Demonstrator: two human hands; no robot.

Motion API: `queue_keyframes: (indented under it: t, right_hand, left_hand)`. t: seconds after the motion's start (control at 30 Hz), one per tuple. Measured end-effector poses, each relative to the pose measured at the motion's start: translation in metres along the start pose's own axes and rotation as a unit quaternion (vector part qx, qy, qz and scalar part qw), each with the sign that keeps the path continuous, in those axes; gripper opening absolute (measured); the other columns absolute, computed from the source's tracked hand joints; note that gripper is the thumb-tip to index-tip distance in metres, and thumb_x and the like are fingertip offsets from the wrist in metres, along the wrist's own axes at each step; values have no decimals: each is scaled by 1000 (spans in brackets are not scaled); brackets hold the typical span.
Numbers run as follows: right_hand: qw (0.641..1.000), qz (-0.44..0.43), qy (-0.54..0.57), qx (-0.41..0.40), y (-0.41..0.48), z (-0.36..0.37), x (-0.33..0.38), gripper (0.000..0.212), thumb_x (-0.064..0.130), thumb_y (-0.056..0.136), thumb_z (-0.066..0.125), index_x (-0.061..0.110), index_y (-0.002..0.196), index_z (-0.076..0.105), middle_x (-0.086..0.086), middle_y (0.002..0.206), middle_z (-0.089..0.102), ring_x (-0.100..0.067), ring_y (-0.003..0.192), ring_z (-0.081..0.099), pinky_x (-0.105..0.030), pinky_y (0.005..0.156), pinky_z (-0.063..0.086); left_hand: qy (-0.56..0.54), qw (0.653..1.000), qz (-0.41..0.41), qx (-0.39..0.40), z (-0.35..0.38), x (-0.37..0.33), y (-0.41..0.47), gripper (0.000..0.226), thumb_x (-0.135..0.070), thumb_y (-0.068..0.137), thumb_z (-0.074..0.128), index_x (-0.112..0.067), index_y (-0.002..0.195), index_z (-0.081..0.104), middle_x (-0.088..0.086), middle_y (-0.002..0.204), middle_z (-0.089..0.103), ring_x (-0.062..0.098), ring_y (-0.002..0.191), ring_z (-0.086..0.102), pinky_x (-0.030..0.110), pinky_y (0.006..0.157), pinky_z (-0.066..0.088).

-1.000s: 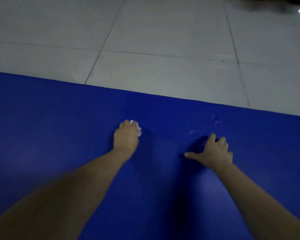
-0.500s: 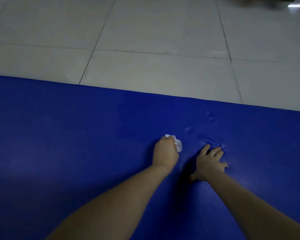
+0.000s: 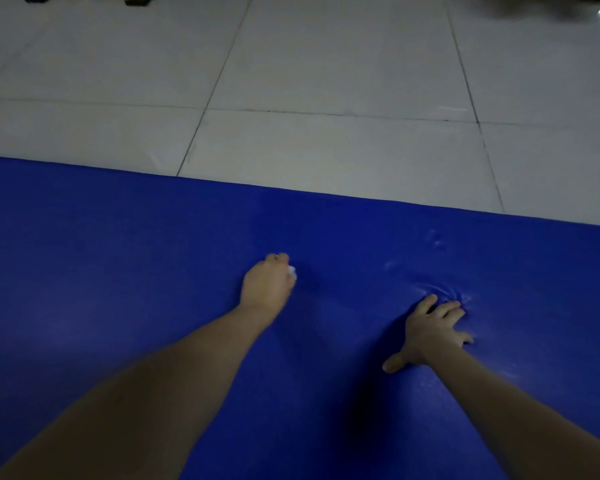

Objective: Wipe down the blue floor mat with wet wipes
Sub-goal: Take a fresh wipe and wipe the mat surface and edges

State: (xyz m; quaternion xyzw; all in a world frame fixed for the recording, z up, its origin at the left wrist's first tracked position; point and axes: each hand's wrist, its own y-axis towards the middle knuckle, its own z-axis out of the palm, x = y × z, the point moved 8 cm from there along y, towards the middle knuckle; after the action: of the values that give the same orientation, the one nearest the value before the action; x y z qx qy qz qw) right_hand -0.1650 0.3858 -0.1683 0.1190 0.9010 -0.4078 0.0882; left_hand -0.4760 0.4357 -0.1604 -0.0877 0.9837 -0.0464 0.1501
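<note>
Blue mat [image 3: 118,271] lies on tile [image 3: 326,150]. Left grip [image 3: 267,289] curls round a wipe [image 3: 292,271]; right grip [image 3: 430,330] presses down, splayed open.

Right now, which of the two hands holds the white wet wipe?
The left hand: its fingers curl around the small crumpled white wet wipe on the blue floor mat. The right hand presses flat, fingers spread, holding nothing.

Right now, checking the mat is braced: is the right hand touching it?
Touching. Head view: right hand pressed flat on the mat, which dimples around it.
</note>
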Motion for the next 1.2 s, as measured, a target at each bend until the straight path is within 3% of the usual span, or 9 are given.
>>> queue_keyframes:
  t: [0.13, 0.27, 0.47, 0.6, 0.73, 0.87, 1.03, 1.1, 1.2]
  right_hand:
    - [1000, 3, 5, 2, 0, -1, 1, 177, 74, 37, 90, -3, 152, -21, -38, 157, -13, -53, 148, -5, -72, 107, 33]
    - [1000, 6, 10, -3, 0, -3, 3, 178, 73, 36, 91, -3, 152, -19, -38, 157, -11, -54, 148, -3, -72, 106, 34]
    - [1000, 6, 17, -6, 0, 0, 3, 176, 70, 37, 93, -3, 152, -19, -38, 157, -10, -53, 148, -3, -72, 107, 32]
    - [999, 15, 44, -26, 4, 0, 1, 158, 62, 57, 90, -1, 154, -18, -36, 158, -12, -51, 149, -4, -71, 110, 29]
    - [999, 21, 25, -4, 4, 2, -1, 173, 68, 40, 93, -2, 152, -21, -36, 158, -11, -52, 149, -3, -71, 108, 31]
    - [1000, 1, 18, -1, 3, 1, -3, 179, 72, 34, 92, -4, 151, -20, -39, 156, -11, -55, 148, -4, -73, 106, 32]
    - [1000, 3, 19, 2, 3, -2, 0, 179, 71, 34, 92, -4, 152, -20, -39, 156, -12, -55, 148, -4, -72, 107, 32]
    - [1000, 3, 25, 1, 3, -4, 0, 180, 70, 33, 93, -4, 152, -20, -39, 156, -12, -55, 148, -3, -72, 107, 32]
    - [1000, 6, 24, 1, 1, -5, 2, 180, 70, 33, 93, -4, 152, -19, -39, 156, -11, -55, 148, -3, -72, 107, 33]
  left_hand:
    - [1, 996, -82, -36, -15, 49, -4, 28, -32, 105, 49, -7, 98, 60, 9, 95, 64, 24, 76, 61, 39, 63, 52]
    - [-70, 988, -127, -57, -7, 34, -24, 32, -32, 106, 44, -7, 89, 55, 10, 85, 63, 24, 69, 59, 38, 58, 50]
    - [-112, 993, -28, -28, 32, -83, -61, 20, -28, 101, 49, -12, 92, 56, 8, 81, 66, 29, 66, 62, 39, 55, 50]
    - [-47, 993, 111, 3, 56, -165, -88, 12, -26, 96, 60, -19, 92, 52, 5, 75, 63, 27, 58, 62, 32, 46, 37]
    - [3, 980, 196, -24, 49, -146, -85, 18, -29, 93, 67, -21, 84, 54, 1, 67, 57, 22, 53, 55, 30, 44, 40]
    - [21, 988, 144, -50, 24, -63, -60, 16, -27, 96, 64, -18, 86, 55, 4, 71, 59, 26, 58, 57, 33, 46, 44]
    - [15, 996, -55, -66, -14, 66, -37, 25, -34, 106, 45, -14, 92, 50, 1, 83, 61, 23, 69, 58, 38, 57, 49]
    - [-30, 991, -102, -78, -18, 75, -41, 28, -34, 107, 44, -15, 87, 45, 1, 77, 57, 18, 63, 52, 34, 53, 41]
    - [-58, 989, -102, -86, -10, 42, -53, 28, -32, 108, 41, -17, 85, 44, 1, 76, 56, 15, 60, 47, 31, 52, 33]
